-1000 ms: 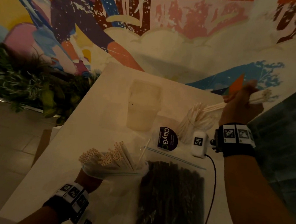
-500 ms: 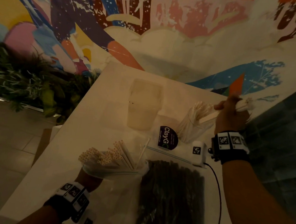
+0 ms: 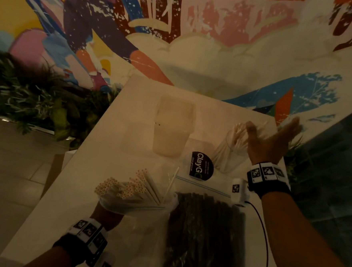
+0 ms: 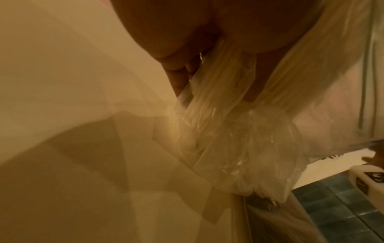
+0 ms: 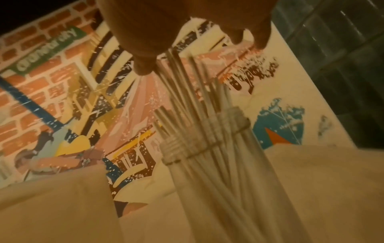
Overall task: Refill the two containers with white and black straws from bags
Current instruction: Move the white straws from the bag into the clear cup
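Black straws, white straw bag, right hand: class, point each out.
black straws point(image 3: 205, 235), head view, middle of the dark bundle.
white straw bag point(image 3: 128, 202), head view, clear plastic below the straw tips.
right hand point(image 3: 272, 142), head view, open palm.

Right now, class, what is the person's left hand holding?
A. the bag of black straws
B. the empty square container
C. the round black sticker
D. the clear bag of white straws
D: the left hand grips the clear bag of white straws just below its open mouth, with the straw ends sticking out; the left wrist view shows fingers curled round the plastic.
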